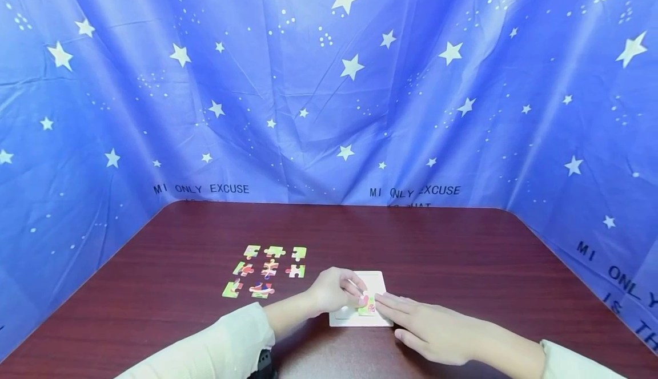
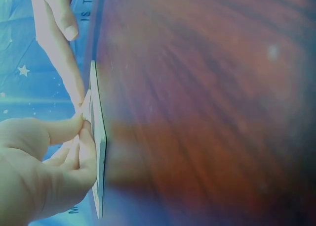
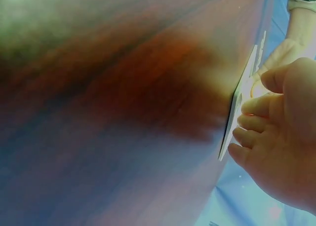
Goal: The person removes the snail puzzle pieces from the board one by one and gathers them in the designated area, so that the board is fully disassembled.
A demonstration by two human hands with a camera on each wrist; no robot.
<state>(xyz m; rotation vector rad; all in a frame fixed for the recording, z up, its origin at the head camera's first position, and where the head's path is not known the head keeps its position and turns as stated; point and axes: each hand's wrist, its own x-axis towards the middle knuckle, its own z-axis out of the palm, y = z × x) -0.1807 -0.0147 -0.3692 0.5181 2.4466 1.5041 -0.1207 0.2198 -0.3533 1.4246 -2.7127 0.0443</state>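
Note:
My left hand (image 1: pixel 334 290) pinches a green jigsaw puzzle piece (image 1: pixel 367 309) with red and pink print between thumb and fingers, over the lower right part of a white puzzle tray (image 1: pixel 377 281). In the left wrist view the thumb and fingertips of the left hand (image 2: pixel 54 161) meet low against the tray (image 2: pixel 100 132). From the right, my right hand (image 1: pixel 437 327) reaches in with straight fingers, their tips at the piece's right side over the tray's edge. The right wrist view shows the right hand (image 3: pixel 281 122) with its fingertips along the tray (image 3: pixel 237 105).
Several loose puzzle pieces (image 1: pixel 261 290) lie in rough rows left of the tray on the dark red wooden table (image 1: pixel 421 242). Behind and beside the table hangs a blue curtain (image 1: pixel 308 82) with white stars. A black band (image 1: pixel 264 363) shows at the left wrist.

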